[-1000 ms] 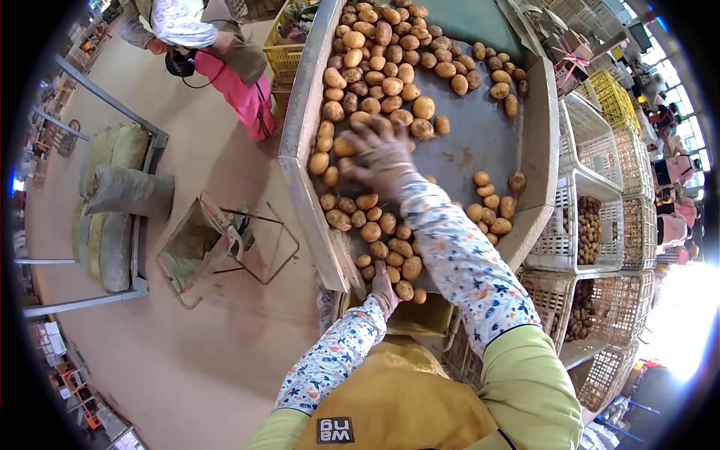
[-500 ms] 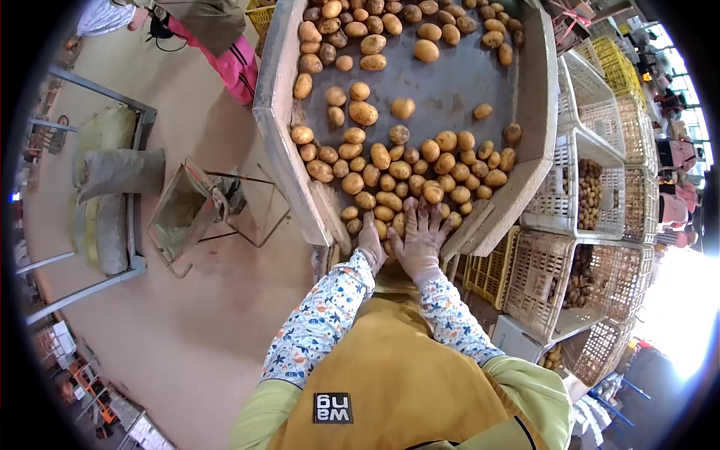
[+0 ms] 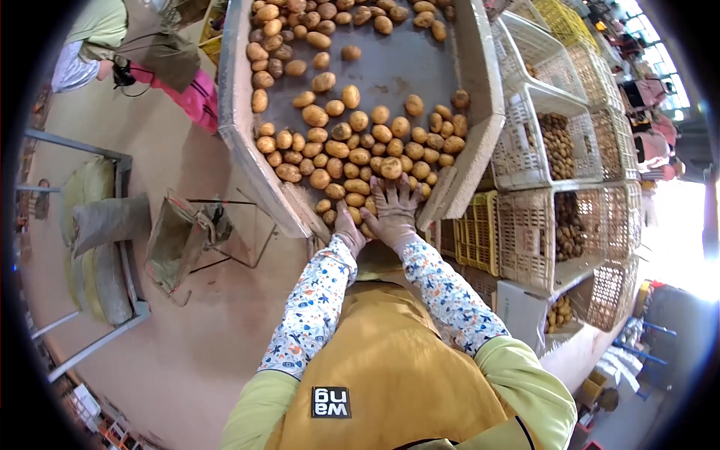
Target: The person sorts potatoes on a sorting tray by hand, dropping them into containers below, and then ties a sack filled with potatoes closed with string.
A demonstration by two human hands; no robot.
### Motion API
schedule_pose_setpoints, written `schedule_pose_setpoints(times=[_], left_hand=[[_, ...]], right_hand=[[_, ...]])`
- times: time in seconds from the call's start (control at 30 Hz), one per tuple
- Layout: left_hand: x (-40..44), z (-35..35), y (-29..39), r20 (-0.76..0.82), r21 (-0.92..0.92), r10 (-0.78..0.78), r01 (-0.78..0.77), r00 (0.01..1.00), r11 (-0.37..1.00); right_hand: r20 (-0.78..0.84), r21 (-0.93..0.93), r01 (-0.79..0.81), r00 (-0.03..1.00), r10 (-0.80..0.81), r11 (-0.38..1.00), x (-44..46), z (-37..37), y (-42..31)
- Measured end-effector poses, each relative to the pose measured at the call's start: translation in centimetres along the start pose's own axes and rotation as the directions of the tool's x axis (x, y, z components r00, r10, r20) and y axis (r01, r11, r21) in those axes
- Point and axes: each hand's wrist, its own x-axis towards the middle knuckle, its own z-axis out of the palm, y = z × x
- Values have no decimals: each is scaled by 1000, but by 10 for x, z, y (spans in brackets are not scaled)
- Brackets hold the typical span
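Both hands, left [image 3: 349,229] and right [image 3: 395,214], touch potatoes [image 3: 390,167] at the tray's [image 3: 405,67] near end, fingers unclenched; the apron patch [image 3: 331,403] reads "wang".

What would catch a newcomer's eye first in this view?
Most likely the potatoes, crowded at the near, narrowing end of the grey table, with the left hand and right hand against them. Next, the stacked crates to the right, some holding potatoes too. On the left, bright pink trousers stand out beside the table.
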Motion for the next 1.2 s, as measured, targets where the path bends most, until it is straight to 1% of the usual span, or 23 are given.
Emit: schedule_pose_setpoints(times=[0.03,0.13,0.2,0.27,0.33,0.5,0.6,0.63,0.67,0.73,0.77,0.8,0.83,0.87,0.9,0.93,1.0,1.03,1.07,1.1,1.13,1.17,1.2], left_hand=[[0,-1,0,24,-2,-11,11,1000,1000],[5,-4,1,-22,-21,-52,51,998,998],[3,-2,1,-6,-21,-60,60,998,998],[10,-11,0,-2,-15,-70,70,998,997],[39,-30,-3,-2,47,-99,99,995,994],[12,-10,1,-3,43,-111,111,994,993],[-2,1,3,-84,24,-137,139,987,990],[5,-7,1,-54,48,-122,125,991,991],[1,-5,1,-54,47,-106,108,993,993],[-6,4,0,-126,73,-80,90,989,993],[-4,1,-3,-46,96,-11,16,999,995],[5,-5,-3,-39,31,-28,29,999,999],[9,-8,-6,23,40,18,-19,1000,999],[14,-12,-9,81,45,62,-65,995,997],[40,-30,-15,55,35,67,-69,996,997],[44,-37,-19,40,34,65,-66,997,997],[32,-26,-10,-114,71,24,-16,993,997],[13,-13,-10,-94,83,77,-69,993,994],[15,-12,-13,-127,143,153,-135,980,981],[17,-15,-13,-129,140,156,-138,979,981],[18,-23,-14,-66,141,160,-149,985,979],[21,-28,-14,1,142,160,-158,987,977],[27,-27,-14,74,139,161,-170,984,976]], right_hand=[[30,-7,-12,999,12,1000,0,0,0],[78,-62,-13,997,18,998,1,-3,1],[105,-50,-19,994,24,999,3,-1,0],[62,-58,7,998,-3,998,2,2,1],[182,-94,-27,982,44,995,5,-3,0],[137,-118,-9,990,26,993,5,0,1],[191,-86,-27,981,43,996,6,-4,-1],[255,-64,-54,965,68,997,7,-8,-2],[185,-90,-19,982,36,996,6,-2,0],[172,-17,-39,984,41,999,5,-6,-1],[265,48,-111,960,94,993,9,-25,-9],[300,114,-91,952,53,989,15,-51,-13],[274,416,-128,962,10,900,25,-55,2],[243,677,-152,970,-23,720,38,-59,16],[-41,563,-70,993,113,823,49,-75,9],[-218,163,-71,970,106,984,69,-96,-3],[-89,42,-174,980,177,984,96,-59,-11],[-24,92,-163,986,166,982,90,-52,-24],[479,49,-63,877,32,997,101,-108,-52],[412,86,186,888,-205,979,79,-84,-46],[340,105,418,837,-428,902,58,-74,-45],[305,88,347,883,-356,934,57,-64,-34],[104,118,338,931,-350,934,60,-44,-13]])
